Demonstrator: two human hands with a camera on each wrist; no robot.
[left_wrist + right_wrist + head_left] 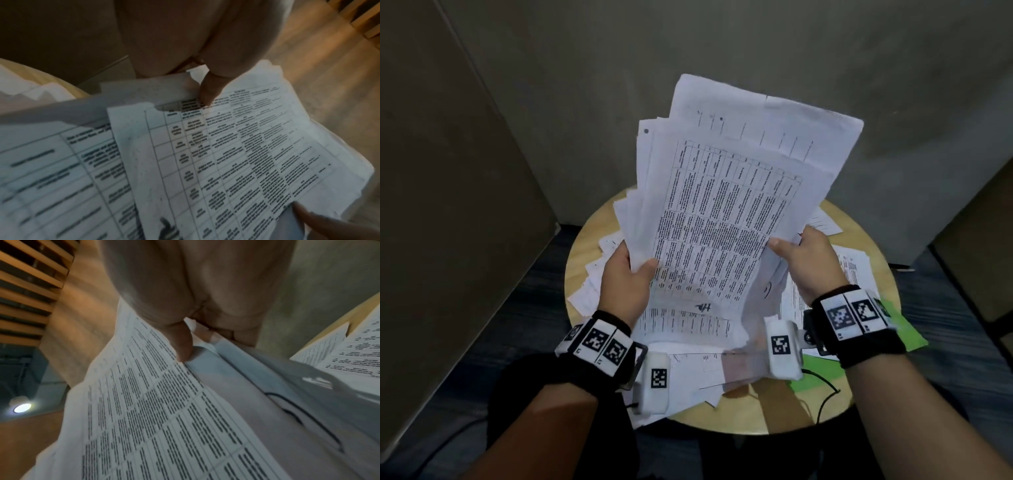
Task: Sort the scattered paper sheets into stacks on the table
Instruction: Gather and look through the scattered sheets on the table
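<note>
We are gathering: L hand [625, 274] and R hand [813, 262] are each pinching a side edge of the paper bundle [722, 205], thumbs on top, holding it up above the round table [866, 387]. Next move, we judge — squaring the edges, then setting it down as one stack. Sheets are showing dense printed tables, fanned and uneven — more loose sheets [856, 270] are lying scattered on the table underneath.

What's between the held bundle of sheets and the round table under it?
In the head view, loose sheets lie scattered on the round table under the bundle held by the left hand and right hand.
</note>
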